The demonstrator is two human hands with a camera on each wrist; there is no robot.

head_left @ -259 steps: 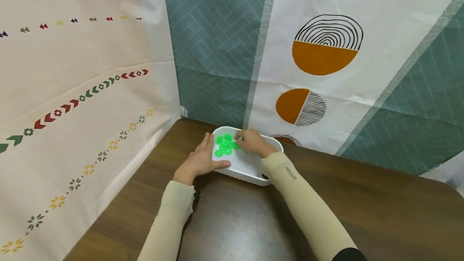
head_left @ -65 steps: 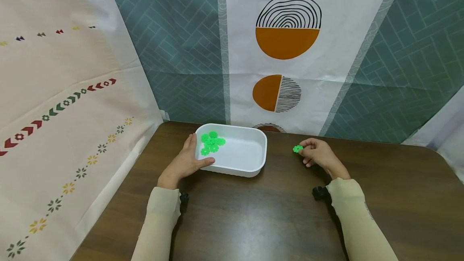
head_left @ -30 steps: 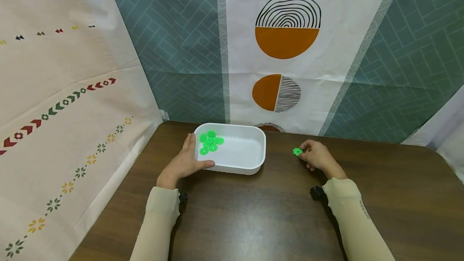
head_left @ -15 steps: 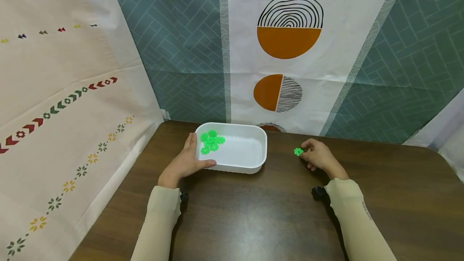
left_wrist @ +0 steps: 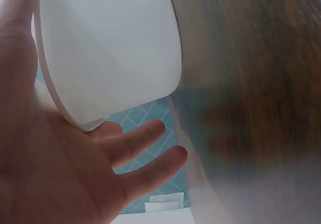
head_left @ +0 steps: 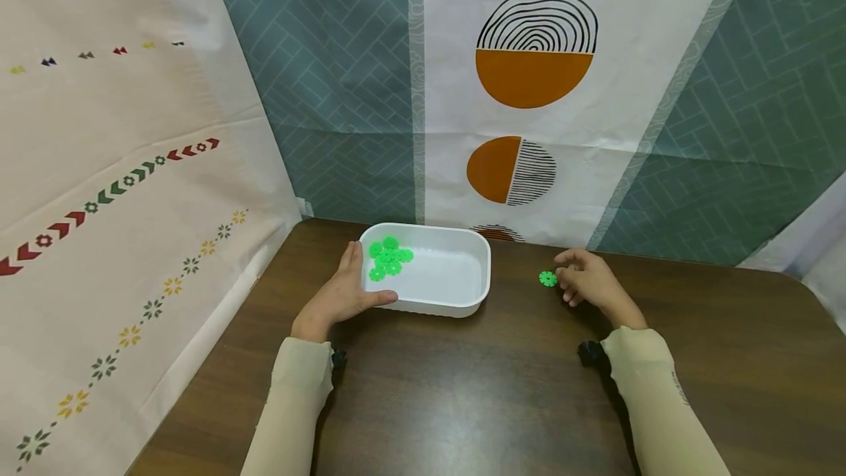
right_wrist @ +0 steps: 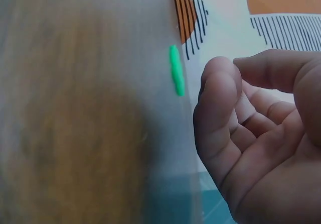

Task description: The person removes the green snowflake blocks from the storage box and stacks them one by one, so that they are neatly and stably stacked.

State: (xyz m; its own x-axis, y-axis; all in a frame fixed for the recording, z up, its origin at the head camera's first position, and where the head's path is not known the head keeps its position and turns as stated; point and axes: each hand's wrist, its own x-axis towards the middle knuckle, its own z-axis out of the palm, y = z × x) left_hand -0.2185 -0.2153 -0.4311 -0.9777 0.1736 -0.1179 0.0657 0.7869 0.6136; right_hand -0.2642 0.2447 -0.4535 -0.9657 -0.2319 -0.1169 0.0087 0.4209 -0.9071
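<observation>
In the head view the left hand (head_left: 340,296) rests against the left end of a white tray (head_left: 487,263), its fingers along the outer side and its thumb on the near rim. Several green notched discs (head_left: 390,258) lie bunched inside, at the left. The left wrist view shows that hand's extended, spread fingers beside the tray wall (left_wrist: 115,48). To the right, one green disc (head_left: 548,279) lies on the table, just left of the right hand (head_left: 591,281). In the right wrist view the disc (right_wrist: 176,71) stands apart from the right hand (right_wrist: 261,118), whose fingers are loosely bent and hold nothing.
A brown wooden table (head_left: 429,388) lies under everything. Behind it hangs a teal and white patterned cloth (head_left: 350,94), and on the left a cream cloth (head_left: 132,241) with printed motifs. A black wrist device (head_left: 590,352) is at the right wrist.
Earlier the right hand reached into the tray, then held a green disc over at the right. Now it has let go of that disc and drawn slightly right. The left hand stays at the tray.
</observation>
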